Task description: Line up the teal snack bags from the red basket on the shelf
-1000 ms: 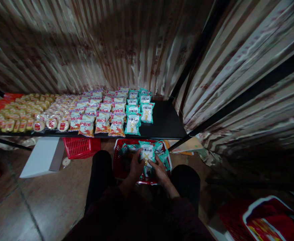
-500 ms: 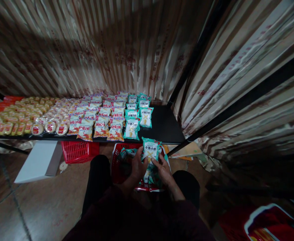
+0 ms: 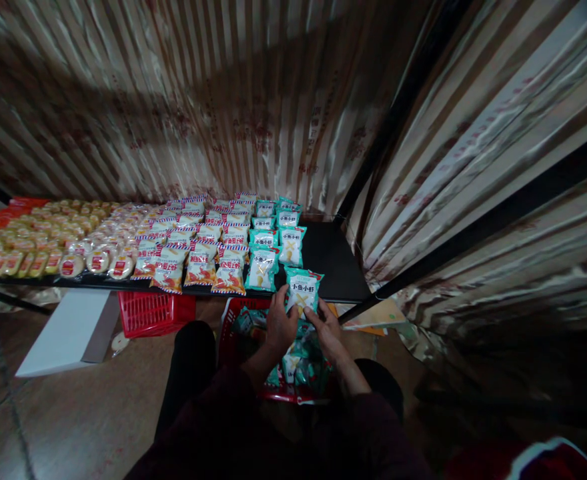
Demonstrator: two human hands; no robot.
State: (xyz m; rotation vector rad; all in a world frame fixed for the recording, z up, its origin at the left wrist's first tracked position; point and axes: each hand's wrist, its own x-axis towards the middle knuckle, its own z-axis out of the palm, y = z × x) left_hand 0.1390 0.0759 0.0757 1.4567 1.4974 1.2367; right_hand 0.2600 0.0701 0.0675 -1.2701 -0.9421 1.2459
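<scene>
Between my two hands is a teal and white snack bag (image 3: 303, 288), upright with its printed front toward me. My left hand (image 3: 280, 323) grips its left side, and my right hand (image 3: 326, 331) pinches its lower right side. The bag is at the front edge of the black shelf (image 3: 323, 247), close to two columns of matching teal bags (image 3: 262, 268). Under my hands stands a red basket (image 3: 227, 333) holding several more teal bags (image 3: 298, 367). My forearms hide part of the basket.
Left of the teal bags are rows of orange and white snack bags (image 3: 202, 262), then wrapped round cakes (image 3: 121, 267) and yellow cakes (image 3: 11, 262). A white box (image 3: 66, 333) and another red basket (image 3: 156, 313) are below. A black post (image 3: 388, 290) stands right.
Both hands have carried the teal snack bag slightly forward, from above the basket to the shelf's front edge. The view has shifted a little.
</scene>
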